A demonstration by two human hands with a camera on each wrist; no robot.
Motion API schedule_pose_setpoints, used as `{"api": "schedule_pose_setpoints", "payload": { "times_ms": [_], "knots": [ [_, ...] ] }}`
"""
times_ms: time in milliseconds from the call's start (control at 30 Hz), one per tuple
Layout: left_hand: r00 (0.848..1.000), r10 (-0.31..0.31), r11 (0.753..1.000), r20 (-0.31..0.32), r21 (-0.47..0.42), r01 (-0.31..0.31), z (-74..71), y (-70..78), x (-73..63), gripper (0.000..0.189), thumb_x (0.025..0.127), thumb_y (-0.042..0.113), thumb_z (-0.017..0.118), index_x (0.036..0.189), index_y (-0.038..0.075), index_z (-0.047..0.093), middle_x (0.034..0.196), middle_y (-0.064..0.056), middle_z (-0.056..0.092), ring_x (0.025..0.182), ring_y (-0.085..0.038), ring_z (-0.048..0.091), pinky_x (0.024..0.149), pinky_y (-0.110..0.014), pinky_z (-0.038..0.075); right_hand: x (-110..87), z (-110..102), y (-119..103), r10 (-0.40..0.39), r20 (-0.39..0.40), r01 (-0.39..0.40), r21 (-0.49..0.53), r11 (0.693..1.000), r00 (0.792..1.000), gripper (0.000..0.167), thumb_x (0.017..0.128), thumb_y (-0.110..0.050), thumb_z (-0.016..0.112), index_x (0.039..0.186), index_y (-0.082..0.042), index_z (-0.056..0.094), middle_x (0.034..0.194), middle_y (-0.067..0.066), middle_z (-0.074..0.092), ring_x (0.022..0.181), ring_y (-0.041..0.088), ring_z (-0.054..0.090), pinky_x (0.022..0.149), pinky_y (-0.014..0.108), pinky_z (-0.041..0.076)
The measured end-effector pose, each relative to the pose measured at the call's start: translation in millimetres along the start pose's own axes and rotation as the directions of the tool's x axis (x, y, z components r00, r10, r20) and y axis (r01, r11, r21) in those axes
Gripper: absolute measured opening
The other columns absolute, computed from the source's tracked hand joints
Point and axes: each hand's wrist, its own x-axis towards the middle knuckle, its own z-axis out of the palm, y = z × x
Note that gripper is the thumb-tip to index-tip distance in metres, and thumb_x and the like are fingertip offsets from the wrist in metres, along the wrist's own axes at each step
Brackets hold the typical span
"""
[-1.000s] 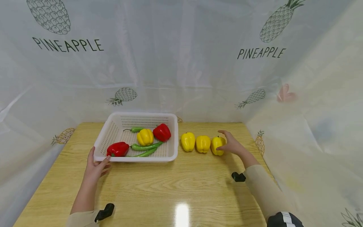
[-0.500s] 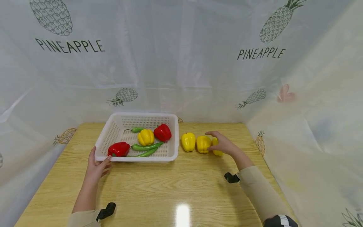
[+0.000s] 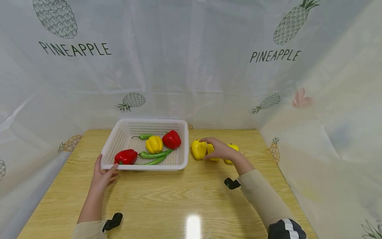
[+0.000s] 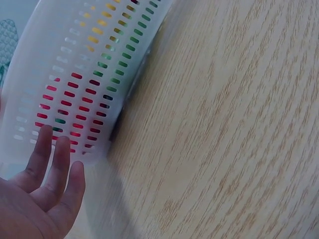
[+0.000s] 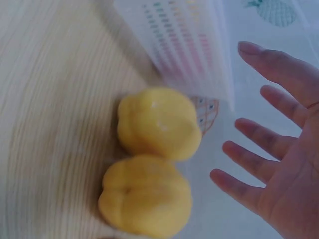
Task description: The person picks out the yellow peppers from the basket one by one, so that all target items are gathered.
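Note:
My left hand (image 3: 100, 176) grips the front-left corner of a white perforated basket (image 3: 143, 167); in the left wrist view several fingers (image 4: 55, 179) lie along its outer wall. Inside are a yellow bell pepper (image 3: 154, 144), two red bell peppers (image 3: 171, 139) and several green chili peppers (image 3: 155, 154). My right hand (image 3: 220, 149) hovers with spread fingers above a row of yellow bell peppers, holding nothing. The left one (image 3: 198, 150) stands near the basket's right side, the middle one (image 3: 212, 153) is partly hidden by the hand, and the right one (image 3: 232, 148) is partly behind the wrist.
Everything stands on a wood-grain table (image 3: 167, 199). A pale curtain (image 3: 185, 66) printed with pineapples hangs behind it and along both sides. The basket sits close to the table's back edge.
My right hand has moved left along the row, from the right yellow bell pepper past the middle one toward the left one. My left hand stays at the basket corner.

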Motion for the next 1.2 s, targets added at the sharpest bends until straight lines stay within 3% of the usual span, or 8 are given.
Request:
{"api": "schedule_pose_setpoints", "payload": {
  "times_ms": [467,967,1200],
  "knots": [
    [1.0,0.011,1.0,-0.001,-0.015,-0.011,0.7,2.5,-1.6,0.096,0.094,0.037,0.065,0.155,0.036,-0.01,0.084,0.024,0.06,0.079,-0.011,0.067,0.074,-0.03,0.054,34.0,9,-40,-0.063,0.12,0.061,0.02,0.998,0.991,0.071,0.082,-0.009,0.078,0.144,-0.009,0.045,0.148,0.006,0.041,0.133,0.036,0.037,0.107,0.05,0.032],
    [1.0,0.018,1.0,-0.008,-0.025,-0.018,0.1,-1.5,-1.1,0.095,0.095,0.035,0.064,0.155,0.036,-0.009,0.08,0.023,0.062,0.078,-0.011,0.067,0.072,-0.03,0.054,70.6,25,-78,-0.111,0.215,0.121,-0.037,0.992,0.97,0.068,0.083,-0.016,0.079,0.143,-0.013,0.047,0.148,0.005,0.041,0.133,0.026,0.04,0.107,0.04,0.034],
    [1.0,0.015,1.0,-0.01,-0.013,-0.015,-0.3,0.2,0.5,0.094,0.095,0.035,0.064,0.156,0.035,-0.008,0.082,0.022,0.061,0.078,-0.012,0.067,0.072,-0.031,0.054,88.1,36,-86,-0.131,0.259,0.135,0.003,0.991,0.957,0.071,0.082,-0.008,0.078,0.144,-0.004,0.044,0.148,0.012,0.041,0.129,0.029,0.043,0.104,0.039,0.039]
  ]
}}
